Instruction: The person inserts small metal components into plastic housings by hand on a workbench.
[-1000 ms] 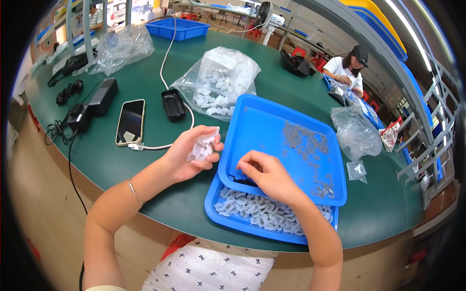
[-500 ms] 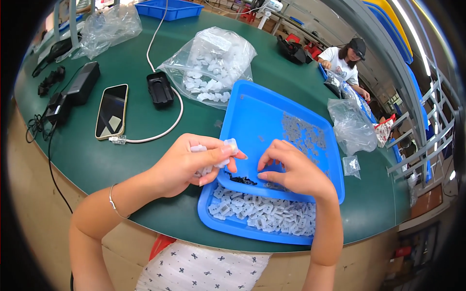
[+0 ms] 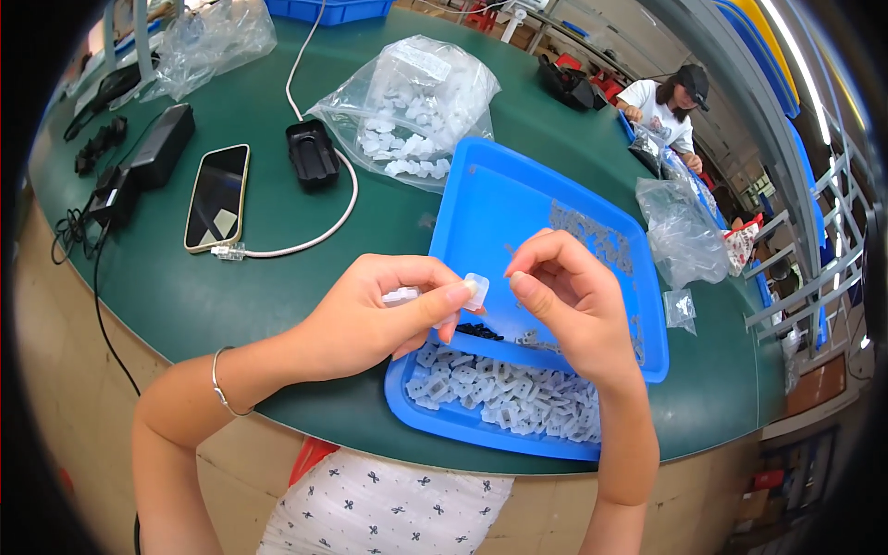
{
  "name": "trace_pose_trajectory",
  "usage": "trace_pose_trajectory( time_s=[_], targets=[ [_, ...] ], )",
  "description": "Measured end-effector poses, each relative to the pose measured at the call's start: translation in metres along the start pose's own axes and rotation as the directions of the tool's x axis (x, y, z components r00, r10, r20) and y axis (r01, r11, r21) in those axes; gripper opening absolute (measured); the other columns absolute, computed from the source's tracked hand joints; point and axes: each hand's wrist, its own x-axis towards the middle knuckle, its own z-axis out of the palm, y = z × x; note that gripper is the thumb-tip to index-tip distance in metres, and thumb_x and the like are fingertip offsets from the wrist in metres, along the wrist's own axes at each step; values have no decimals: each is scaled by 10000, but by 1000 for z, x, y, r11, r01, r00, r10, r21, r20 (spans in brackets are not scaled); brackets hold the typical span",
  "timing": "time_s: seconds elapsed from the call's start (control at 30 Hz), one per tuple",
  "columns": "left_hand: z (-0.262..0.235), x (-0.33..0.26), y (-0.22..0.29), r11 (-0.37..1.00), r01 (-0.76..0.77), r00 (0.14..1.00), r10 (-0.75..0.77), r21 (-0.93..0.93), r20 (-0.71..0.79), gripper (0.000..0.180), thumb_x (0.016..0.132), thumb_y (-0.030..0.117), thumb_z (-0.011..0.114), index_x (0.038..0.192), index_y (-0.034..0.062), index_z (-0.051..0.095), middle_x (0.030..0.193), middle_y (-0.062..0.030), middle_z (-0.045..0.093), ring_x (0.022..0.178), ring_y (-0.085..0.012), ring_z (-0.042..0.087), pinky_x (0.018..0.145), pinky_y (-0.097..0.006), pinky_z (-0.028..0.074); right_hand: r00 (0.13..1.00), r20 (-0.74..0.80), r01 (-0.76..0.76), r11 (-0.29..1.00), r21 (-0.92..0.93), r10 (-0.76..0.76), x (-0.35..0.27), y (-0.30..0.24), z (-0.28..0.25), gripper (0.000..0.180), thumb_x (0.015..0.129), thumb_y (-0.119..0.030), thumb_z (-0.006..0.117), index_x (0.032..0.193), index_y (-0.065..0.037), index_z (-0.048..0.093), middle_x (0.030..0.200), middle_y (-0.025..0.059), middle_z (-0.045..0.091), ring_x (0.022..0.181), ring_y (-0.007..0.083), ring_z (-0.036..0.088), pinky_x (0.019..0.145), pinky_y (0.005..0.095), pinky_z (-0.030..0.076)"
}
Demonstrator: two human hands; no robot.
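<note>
My left hand is closed around several translucent white plastic pieces, one of them pinched upright between thumb and forefinger. Just to its right, my right hand has thumb and fingertip nearly together; anything between them is too small to make out. Both hands hover over a blue tray. In that tray lie small grey parts toward the far right and a little heap of black parts near the front. Beneath it, a second blue tray is filled with white plastic pieces.
Behind the trays lies a clear bag of white pieces. A phone, a black cradle with a white cable and a black power adapter lie at left. Clear bags and a seated person are at right.
My right hand has risen from the front of the upper tray, toward the piece in my left hand. My left hand has shifted slightly right. The view has shifted a little.
</note>
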Motion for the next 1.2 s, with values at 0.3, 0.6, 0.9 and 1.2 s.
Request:
trace_pose_trajectory(
  time_s=[0.3, 0.6, 0.9, 1.2],
  targets=[
    [0, -1, -5, 959, -199, 978, 208, 203, -26, 169, 879, 186, 576, 851, 23, 608, 705, -1, 585, 631, -47, 518, 557, -206, 421, 999, -33, -27, 965, 262, 37, -6, -5, 21, 68, 859, -44, 573, 877, -3, 521, 880, 63, 540, 788, 109, 541, 704, 224, 450],
    [4, -4, 1, 997, 19, 1000, -18, 70, -5, 248, 897, 217, 554, 1028, 22, 634, 720, -17, 594, 612, -41, 500, 531, -188, 412, 762, -82, 418, 584, -696, -643, -8, 12, 35, 145, 754, 38, 636, 857, 4, 540, 857, 130, 585, 623, 187, 574, 506, 256, 475],
    [4, -2, -5, 996, -87, 992, 89, 30, -86, 267, 912, 201, 528, 1080, 11, 614, 697, -7, 552, 609, -36, 472, 555, -183, 412, 896, -171, 338, 878, -339, -411, -6, 4, 30, 108, 748, 11, 657, 821, 1, 578, 854, 116, 585, 712, 172, 562, 577, 255, 449],
    [5, -1, -15, 932, -289, 942, 318, 220, -109, 217, 902, 149, 534, 990, -22, 635, 679, -15, 573, 591, -48, 503, 516, -181, 409, 965, -200, 159, 985, -63, -168, -6, 11, 32, 68, 783, -41, 661, 814, -12, 607, 943, 73, 465, 754, 106, 479, 644, 227, 421]
  ],
)
